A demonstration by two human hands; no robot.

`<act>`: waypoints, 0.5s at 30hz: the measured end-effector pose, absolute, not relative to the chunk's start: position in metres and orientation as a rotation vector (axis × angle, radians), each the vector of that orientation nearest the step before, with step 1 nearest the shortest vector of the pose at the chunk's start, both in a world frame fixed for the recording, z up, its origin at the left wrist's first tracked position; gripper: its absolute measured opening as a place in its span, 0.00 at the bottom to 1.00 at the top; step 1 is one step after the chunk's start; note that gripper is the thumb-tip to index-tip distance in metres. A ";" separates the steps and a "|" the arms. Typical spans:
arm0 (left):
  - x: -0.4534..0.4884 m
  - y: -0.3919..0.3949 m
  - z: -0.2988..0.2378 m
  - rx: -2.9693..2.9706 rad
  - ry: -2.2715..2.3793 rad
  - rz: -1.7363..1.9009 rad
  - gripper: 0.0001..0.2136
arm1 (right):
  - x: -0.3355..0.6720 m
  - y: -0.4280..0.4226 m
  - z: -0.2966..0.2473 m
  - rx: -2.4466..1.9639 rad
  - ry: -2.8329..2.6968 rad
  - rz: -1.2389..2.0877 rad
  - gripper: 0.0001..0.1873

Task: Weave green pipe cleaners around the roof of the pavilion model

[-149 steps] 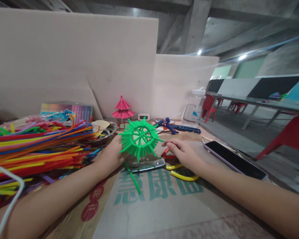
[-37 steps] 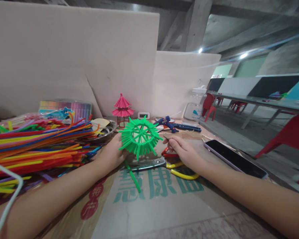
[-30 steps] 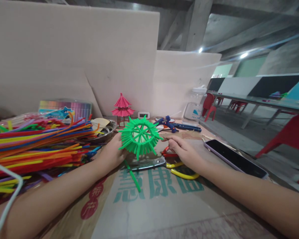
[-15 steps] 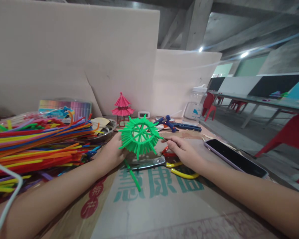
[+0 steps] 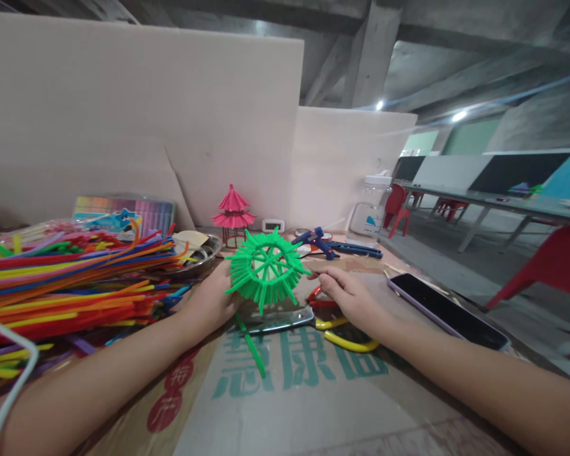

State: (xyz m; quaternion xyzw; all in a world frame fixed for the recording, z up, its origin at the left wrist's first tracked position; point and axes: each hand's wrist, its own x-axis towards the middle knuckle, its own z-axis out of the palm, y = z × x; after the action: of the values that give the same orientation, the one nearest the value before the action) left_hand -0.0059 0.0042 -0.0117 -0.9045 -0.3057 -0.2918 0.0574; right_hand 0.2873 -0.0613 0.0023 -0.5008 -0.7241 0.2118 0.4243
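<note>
My left hand (image 5: 215,295) is closed at the left side of a bright green pipe-cleaner wheel (image 5: 265,290), with spokes inside a ring and short spikes around it. The wheel hides most of those fingers. My right hand (image 5: 348,296) is pinched close to the wheel's right edge; a thin dark tip shows at the fingertips, too small to name. Under the hands lie scissors (image 5: 285,320) with yellow handles and a red-handled tool (image 5: 317,295), partly covered by my right hand. A loose green pipe cleaner (image 5: 251,348) slants down below the wheel.
Coloured pipe cleaners (image 5: 76,269) pile up at left, before a marker set (image 5: 123,215). Behind the wheel stand a pink pagoda (image 5: 232,218), a small digital clock (image 5: 272,225), a blue glue gun (image 5: 316,239) and a clear bottle (image 5: 367,215). A phone (image 5: 449,310) lies at right.
The view has tilted up slightly, so everything sits a little lower. The wheel has tipped slightly in my left hand; both hands keep nearly the same places beside it.
</note>
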 end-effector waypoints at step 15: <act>0.004 -0.007 0.008 -2.819 -0.791 -0.924 0.18 | 0.286 -0.060 -0.001 -1.223 -1.799 0.543 0.16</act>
State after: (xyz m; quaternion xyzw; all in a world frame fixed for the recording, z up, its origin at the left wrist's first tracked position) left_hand 0.0036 -0.0074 0.0079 -0.9175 -0.2576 -0.3008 0.0357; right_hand 0.2863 -0.0595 -0.0008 -0.4911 -0.7227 0.2181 0.4347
